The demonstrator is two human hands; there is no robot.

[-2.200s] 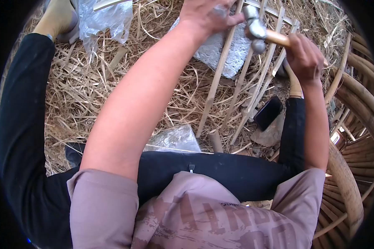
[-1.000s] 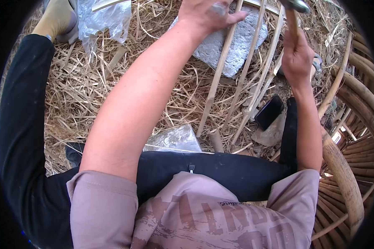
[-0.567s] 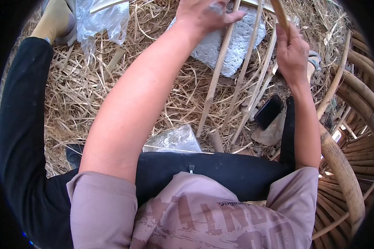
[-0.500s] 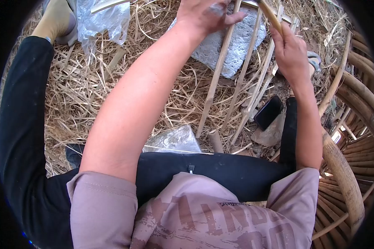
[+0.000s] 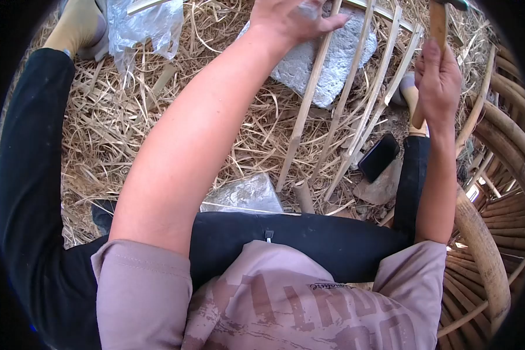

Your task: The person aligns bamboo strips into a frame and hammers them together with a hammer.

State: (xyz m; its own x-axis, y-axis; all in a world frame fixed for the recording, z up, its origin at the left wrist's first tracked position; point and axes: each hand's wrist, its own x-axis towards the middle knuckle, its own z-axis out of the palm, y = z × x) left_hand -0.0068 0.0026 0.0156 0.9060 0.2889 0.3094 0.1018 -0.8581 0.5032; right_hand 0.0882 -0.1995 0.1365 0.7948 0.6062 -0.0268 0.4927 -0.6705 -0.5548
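Note:
My right hand (image 5: 439,81) is wrapped round the wooden handle of a hammer (image 5: 438,26), whose metal head is partly cut off at the top edge. My left hand (image 5: 291,17) lies at the top of the frame, thumb stretched out towards the first of several thin wooden strips (image 5: 309,99). Its fingertips are cut off by the frame edge. The strips run side by side over a grey stone block (image 5: 326,70), and a crosswise strip (image 5: 376,10) passes by their upper ends.
A black phone (image 5: 379,157) rests on a flat stone (image 5: 380,185) near my right leg. Clear plastic (image 5: 146,35) lies at the upper left, and a silvery block (image 5: 245,195) near my lap. Curved bamboo poles (image 5: 484,251) stand at the right. Straw and shavings cover the ground.
My right hand has swung the hammer up and to the right, away from the strips, after being over them. My left hand has barely moved.

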